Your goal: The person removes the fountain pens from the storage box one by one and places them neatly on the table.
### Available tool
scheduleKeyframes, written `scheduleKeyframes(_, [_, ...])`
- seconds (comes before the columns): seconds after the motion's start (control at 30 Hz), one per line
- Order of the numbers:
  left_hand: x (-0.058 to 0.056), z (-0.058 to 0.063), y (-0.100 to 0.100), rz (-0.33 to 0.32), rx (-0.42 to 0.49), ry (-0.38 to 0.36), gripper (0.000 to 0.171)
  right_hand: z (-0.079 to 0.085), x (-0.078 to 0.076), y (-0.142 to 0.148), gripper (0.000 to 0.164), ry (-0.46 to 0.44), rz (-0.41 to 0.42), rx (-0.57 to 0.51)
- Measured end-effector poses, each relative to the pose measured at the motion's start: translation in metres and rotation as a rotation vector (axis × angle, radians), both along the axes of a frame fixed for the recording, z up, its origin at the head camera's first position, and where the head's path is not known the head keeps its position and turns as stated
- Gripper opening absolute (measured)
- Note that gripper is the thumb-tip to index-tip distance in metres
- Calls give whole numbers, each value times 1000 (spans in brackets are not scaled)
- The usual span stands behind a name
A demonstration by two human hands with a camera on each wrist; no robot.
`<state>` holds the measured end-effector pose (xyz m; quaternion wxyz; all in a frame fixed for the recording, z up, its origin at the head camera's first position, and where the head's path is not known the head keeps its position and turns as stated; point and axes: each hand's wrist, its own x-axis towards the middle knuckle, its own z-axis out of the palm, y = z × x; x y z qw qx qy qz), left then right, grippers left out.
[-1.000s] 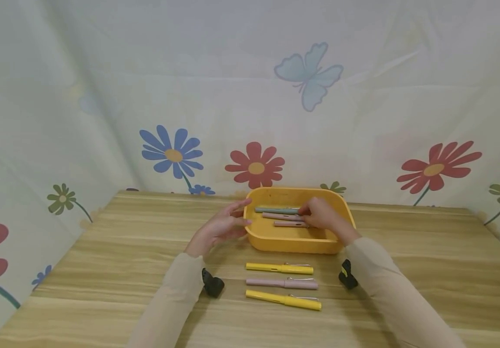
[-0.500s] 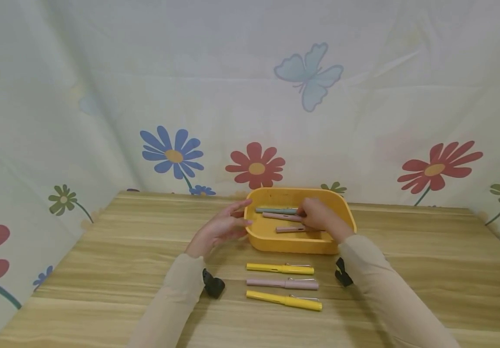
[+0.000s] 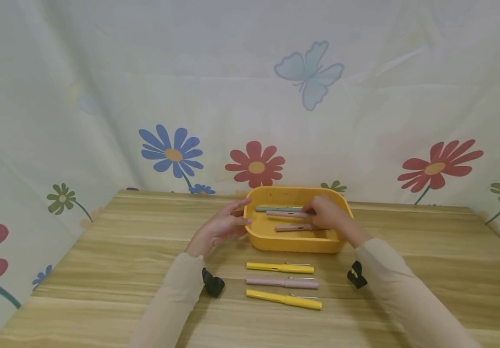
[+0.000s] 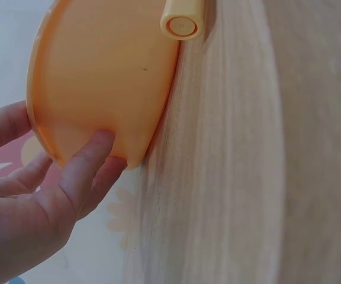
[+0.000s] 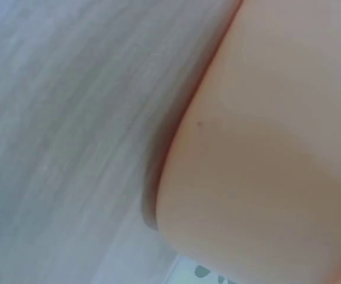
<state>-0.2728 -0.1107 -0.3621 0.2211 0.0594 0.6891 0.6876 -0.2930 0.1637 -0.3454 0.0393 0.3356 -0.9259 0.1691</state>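
a yellow-orange plastic tray (image 3: 295, 245) with rounded corners stands upright, its left end touched by the left hand (image 3: 219, 228). inside, the right hand (image 3: 326, 213) pinches a slim pale pink pen (image 3: 284, 213), between a slim grey-green pen (image 3: 272, 209) and a slim brownish-pink pen (image 3: 292, 227). in front, a slim lilac pen (image 3: 276, 283) lies between a slim bright yellow pen (image 3: 276, 267) and a second yellow pen (image 3: 282, 298).

You are at a screened tabletop station; type of premises cannot be determined. Evidence: cloth (image 3: 211, 96) printed with flowers (image 3: 256, 167) and a butterfly (image 3: 310, 76), behind your wood-grain table (image 3: 102, 270) and along its left and right sides.
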Motion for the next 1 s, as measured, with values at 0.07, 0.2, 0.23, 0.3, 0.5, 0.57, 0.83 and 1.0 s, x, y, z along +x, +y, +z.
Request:
scheduleKeyframes(0.07, [0,0,0,0,-1,2,62,3,3,1,11,3,4,-8])
scheduleKeyframes(0.2, [0,-1,0,5,-11,4,62,7,11,6,11,27,22,-31])
scheduleKeyframes(0.23, [0,-1,0,4,-14,5,62,7,13,8,10,31,28,-41])
scheduleKeyframes(0.3, [0,-1,0,1,-12,7,62,9,20,12,10,40,33,-60])
scheduleKeyframes(0.5, [-1,0,-1,-2,-6,15,62,17,41,24,14,76,20,-66])
scheduleKeyframes(0.57, [0,0,-1,2,-14,12,62,21,47,28,13,91,20,-64])
scheduleKeyframes(0.83, [-2,-1,-1,4,-26,-5,62,33,72,42,14,104,38,-91])
scheduleKeyframes(1.0, [-1,-1,-1,-8,-14,6,62,40,88,54,18,98,47,-91])
